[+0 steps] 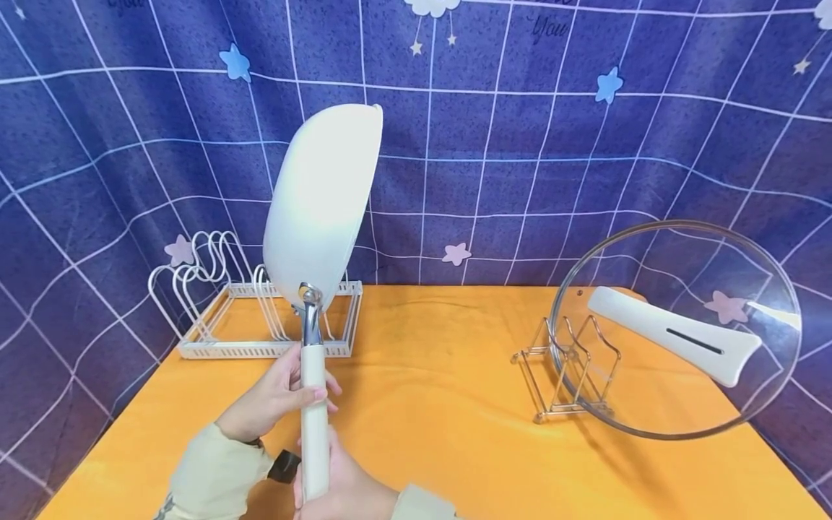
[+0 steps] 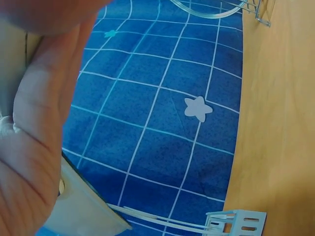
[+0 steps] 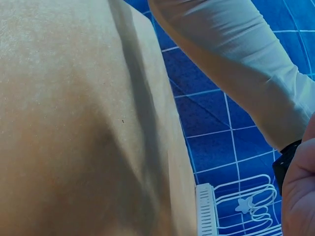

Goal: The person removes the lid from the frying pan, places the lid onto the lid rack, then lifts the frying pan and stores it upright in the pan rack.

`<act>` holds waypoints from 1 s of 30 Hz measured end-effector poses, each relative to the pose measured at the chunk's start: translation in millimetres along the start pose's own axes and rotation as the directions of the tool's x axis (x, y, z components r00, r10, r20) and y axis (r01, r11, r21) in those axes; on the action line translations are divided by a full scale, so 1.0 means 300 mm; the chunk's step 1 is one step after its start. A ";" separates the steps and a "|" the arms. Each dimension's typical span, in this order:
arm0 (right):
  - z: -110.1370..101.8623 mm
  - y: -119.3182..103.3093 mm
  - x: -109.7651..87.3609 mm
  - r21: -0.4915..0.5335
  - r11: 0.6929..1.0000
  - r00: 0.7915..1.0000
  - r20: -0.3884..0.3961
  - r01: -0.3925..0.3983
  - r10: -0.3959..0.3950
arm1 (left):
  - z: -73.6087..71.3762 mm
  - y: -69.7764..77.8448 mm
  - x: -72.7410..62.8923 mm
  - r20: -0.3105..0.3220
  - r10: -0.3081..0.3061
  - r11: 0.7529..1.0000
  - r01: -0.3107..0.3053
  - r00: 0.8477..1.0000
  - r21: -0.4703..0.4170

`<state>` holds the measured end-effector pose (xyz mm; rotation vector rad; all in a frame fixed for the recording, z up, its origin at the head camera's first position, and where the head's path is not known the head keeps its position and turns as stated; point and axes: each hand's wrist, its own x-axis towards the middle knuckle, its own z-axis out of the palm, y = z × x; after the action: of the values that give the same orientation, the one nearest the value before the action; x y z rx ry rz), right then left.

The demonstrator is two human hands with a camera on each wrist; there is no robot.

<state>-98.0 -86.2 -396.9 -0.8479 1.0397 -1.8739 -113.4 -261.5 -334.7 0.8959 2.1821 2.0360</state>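
A white pan (image 1: 318, 195) stands on edge in the air, its bowl at the top and its long white handle (image 1: 315, 422) pointing down toward me. My left hand (image 1: 282, 390) grips the handle's upper part, thumb across it, below the metal joint. Lower down, my right hand (image 1: 347, 477) holds the handle near its end. In the left wrist view, part of the pan (image 2: 81, 206) shows beyond the left hand (image 2: 32, 132). The right wrist view is mostly filled by skin at close range, with the left sleeve (image 3: 236, 54) beyond.
Behind the pan, a white wire rack (image 1: 214, 351) stands on the orange table (image 1: 442, 347) at left. At right, a glass lid (image 1: 624, 404) with a white handle (image 1: 672, 334) leans upright in a small metal rack (image 1: 562, 412). A blue gridded curtain (image 1: 487, 180) closes off the back.
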 end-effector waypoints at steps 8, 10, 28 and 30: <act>0.001 -0.007 0.002 -0.048 0.999 1.000 -0.021 -0.008 0.007 | -0.010 -0.006 -0.004 -0.005 0.002 1.000 -0.002 1.000 -0.028; -0.001 -0.005 0.002 -0.057 0.998 0.999 -0.034 -0.018 0.016 | -0.013 -0.011 -0.008 -0.003 -0.004 0.999 0.004 1.000 -0.035; -0.017 -0.009 0.030 -0.048 0.999 1.000 -0.030 -0.002 0.001 | -0.054 -0.054 0.000 0.019 0.036 0.993 -0.033 0.999 -0.115; -0.017 -0.009 0.030 -0.051 0.999 0.999 -0.043 -0.001 -0.001 | -0.056 -0.058 0.002 0.021 0.029 0.993 -0.027 0.999 -0.118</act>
<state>-107.2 -91.4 -395.3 -0.8405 1.1181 -1.8796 -127.2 -276.2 -348.2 0.9362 2.0246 2.1306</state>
